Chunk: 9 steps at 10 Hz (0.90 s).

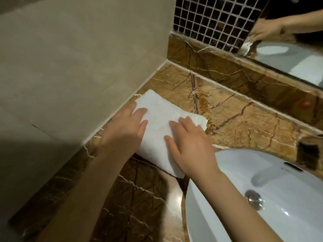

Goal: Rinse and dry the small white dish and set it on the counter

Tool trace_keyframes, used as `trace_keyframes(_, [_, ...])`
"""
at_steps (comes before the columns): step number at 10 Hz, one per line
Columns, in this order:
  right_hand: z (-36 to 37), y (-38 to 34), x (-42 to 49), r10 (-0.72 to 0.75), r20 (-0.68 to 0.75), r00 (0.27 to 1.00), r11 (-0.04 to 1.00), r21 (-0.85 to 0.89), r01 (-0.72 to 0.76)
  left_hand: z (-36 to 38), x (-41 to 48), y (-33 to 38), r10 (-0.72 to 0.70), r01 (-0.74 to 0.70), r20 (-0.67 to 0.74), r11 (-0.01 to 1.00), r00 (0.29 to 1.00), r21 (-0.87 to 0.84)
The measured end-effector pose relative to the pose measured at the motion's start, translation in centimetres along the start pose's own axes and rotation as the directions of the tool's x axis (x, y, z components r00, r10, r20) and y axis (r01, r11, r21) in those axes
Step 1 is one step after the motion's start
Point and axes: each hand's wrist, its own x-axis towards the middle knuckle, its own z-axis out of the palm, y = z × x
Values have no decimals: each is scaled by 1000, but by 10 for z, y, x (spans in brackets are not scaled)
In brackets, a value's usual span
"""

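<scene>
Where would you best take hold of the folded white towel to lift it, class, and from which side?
Probably by the free corner of the white towel, coming from the right: that edge is uncovered, while the left hand and right hand lie flat across its middle and the wall blocks the left.

Both hands lie flat, fingers spread, on a folded white towel [162, 130] that rests on the brown marble counter [236, 119]. The left hand [124, 130] presses the towel's left side close to the beige wall [78, 58]; the right hand [190, 147] covers its right side, just beside the rim of the white sink [227, 154]. A metal drain [253, 199] sits in the basin. Above the counter's marble ledge, dark mosaic tiles [213, 20] meet a mirror [288, 55] that reflects a hand.
</scene>
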Motion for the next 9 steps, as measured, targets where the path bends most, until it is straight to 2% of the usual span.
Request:
trace_keyframes(1, [4,6,3,35,-13,999,998,43,-34,7,6,-4,40,-41,-88,999,995,-5])
trace_keyframes(2, [4,13,8,89,-120,989,992,98,-77,6,11,-4,55,-72,-188,993,981,-88])
trace_keyframes(3, [7,16,11,145,-193,970,960,265,-91,3,15,1,28,-54,-262,994,965,-95])
trace_keyframes(5, [1,15,14,134,-447,884,970,243,-24,-8,21,6,19,-57,-436,996,900,-74])
trace_keyframes(6, [4,19,18,125,-412,903,981,188,-50,-3,24,1,-44,32,-329,999,943,-43])
trace_keyframes(7, [15,23,17,145,-209,967,987,103,-125,4,26,-5,-83,76,-221,996,972,-39])
trace_keyframes(8, [16,27,16,121,-178,977,992,45,-115,1,26,-1,-28,36,-233,999,972,30])
trace_keyframes(9, [1,23,14,93,-204,975,995,-18,-99,-7,23,10,29,-13,-251,998,967,65])
